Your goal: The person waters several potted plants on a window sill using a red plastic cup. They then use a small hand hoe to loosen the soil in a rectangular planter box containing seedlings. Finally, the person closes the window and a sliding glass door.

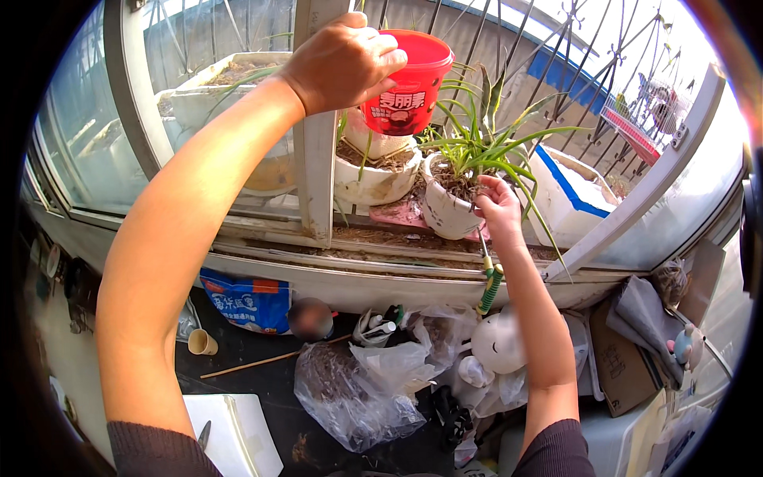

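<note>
Raised at the window frame, my left hand grips the rim of a red plastic bucket, whose front bears printed writing. My right hand is at the right edge of a white pot, its fingertips pinched by the soil and roots; whether they hold something is hidden. A long-leaved green plant grows in this pot. Below the right hand, a small garden tool with a green and yellow handle leans on the window ledge. A larger round white planter stands beneath the bucket.
Metal bars and a white foam box with blue tape are beyond the sliding window. Below the ledge, a dark table bears a blue bag, paper cup, wooden stick, clear plastic bag and white plush toy.
</note>
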The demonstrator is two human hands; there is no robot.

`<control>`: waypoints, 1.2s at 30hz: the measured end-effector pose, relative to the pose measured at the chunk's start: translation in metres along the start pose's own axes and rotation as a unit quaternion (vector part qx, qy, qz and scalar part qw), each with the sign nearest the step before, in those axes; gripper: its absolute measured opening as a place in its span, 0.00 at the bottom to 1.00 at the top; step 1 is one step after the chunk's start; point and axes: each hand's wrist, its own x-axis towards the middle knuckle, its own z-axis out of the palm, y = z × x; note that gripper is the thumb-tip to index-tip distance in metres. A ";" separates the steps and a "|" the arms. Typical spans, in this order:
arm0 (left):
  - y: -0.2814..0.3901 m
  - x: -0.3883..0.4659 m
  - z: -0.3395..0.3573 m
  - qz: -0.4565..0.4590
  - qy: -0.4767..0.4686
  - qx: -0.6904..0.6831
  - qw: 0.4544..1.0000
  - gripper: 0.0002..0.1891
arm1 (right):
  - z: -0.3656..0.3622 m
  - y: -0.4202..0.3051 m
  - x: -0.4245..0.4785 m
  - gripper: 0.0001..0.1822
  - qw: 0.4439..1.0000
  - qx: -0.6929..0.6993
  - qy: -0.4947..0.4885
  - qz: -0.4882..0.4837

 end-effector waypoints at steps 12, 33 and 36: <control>-0.002 -0.001 0.002 0.004 0.004 -0.001 1.000 0.12 | 0.080 -0.002 0.035 0.22 0.776 -0.559 -0.012 -0.291; -0.004 -0.005 0.009 0.007 0.027 0.004 1.000 0.07 | 0.094 -0.028 0.036 0.24 0.875 -0.416 0.030 -0.245; -0.004 -0.003 0.009 0.007 0.034 0.009 0.999 0.07 | 0.105 -0.008 0.050 0.26 0.790 -0.501 -0.016 -0.354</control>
